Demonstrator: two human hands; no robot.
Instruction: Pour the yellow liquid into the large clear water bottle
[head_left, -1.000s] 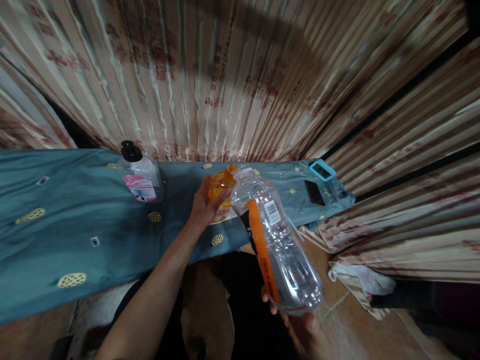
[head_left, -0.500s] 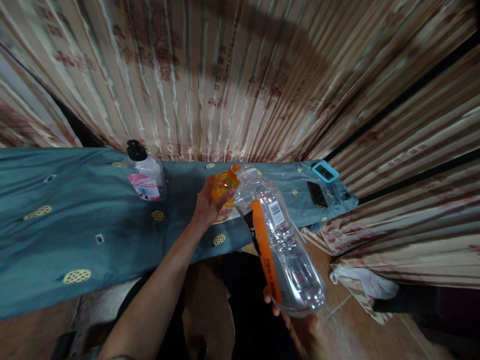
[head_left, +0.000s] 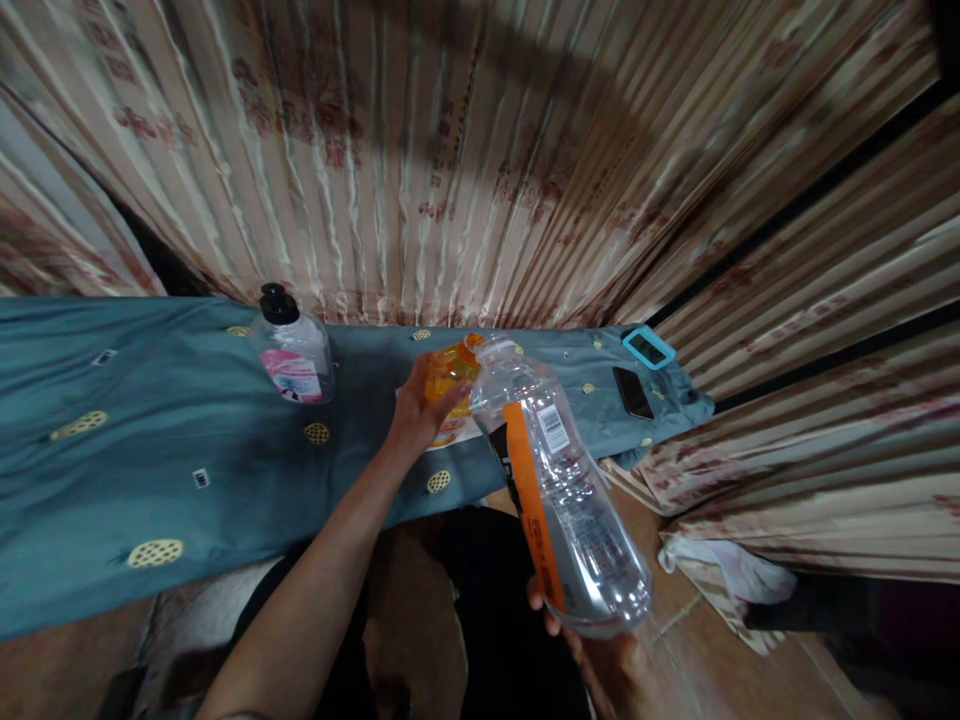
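Observation:
My left hand (head_left: pixel 420 405) is wrapped round an orange-yellow bottle (head_left: pixel 448 375) that stands on the cloth-covered surface, its orange neck at the top. In my right hand (head_left: pixel 592 650) is a large clear plastic bottle (head_left: pixel 574 500) with an orange, black and silver label and a barcode. I grip it near its base and hold it tilted, with its mouth up against the neck of the orange bottle. Whether liquid runs between the two mouths I cannot tell. A clear pump bottle (head_left: pixel 294 360) with a black top and pink label stands to the left.
A blue-green cloth (head_left: pixel 247 500) with pineapple prints covers the long surface. At its right end lie a dark phone (head_left: pixel 634 392) and a light-blue digital clock (head_left: pixel 649 347). Pleated curtains (head_left: pixel 390 180) hang behind and to the right. A white bag (head_left: pixel 731 565) is at lower right.
Almost nothing differs. Both hands and both bottles keep their places, and the view has shifted very slightly.

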